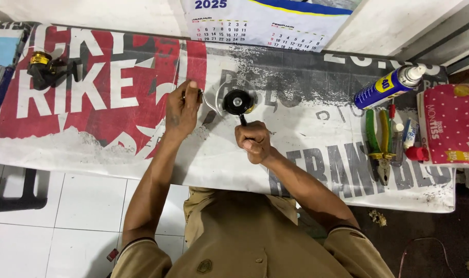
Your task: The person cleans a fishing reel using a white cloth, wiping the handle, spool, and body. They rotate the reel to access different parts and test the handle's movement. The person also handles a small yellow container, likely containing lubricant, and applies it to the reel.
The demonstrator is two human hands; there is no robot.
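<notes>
Mid-worktop, the right hand (253,142) is fisted on the black stem of the reel (238,102); the left hand (182,109) pinches its wire bail (207,100). A good turn likely needs the stem kept steady and the bail eased, not forced.

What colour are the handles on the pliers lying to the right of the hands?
Green with yellow, on the pliers lying right of the right hand; the head view shows it.

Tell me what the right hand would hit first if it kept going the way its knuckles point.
The right hand grips a dark handle pointing up-left, away from the body. Going straight on, it would first meet the black reel just beyond it on the table; depth is hard to judge from above.
</notes>
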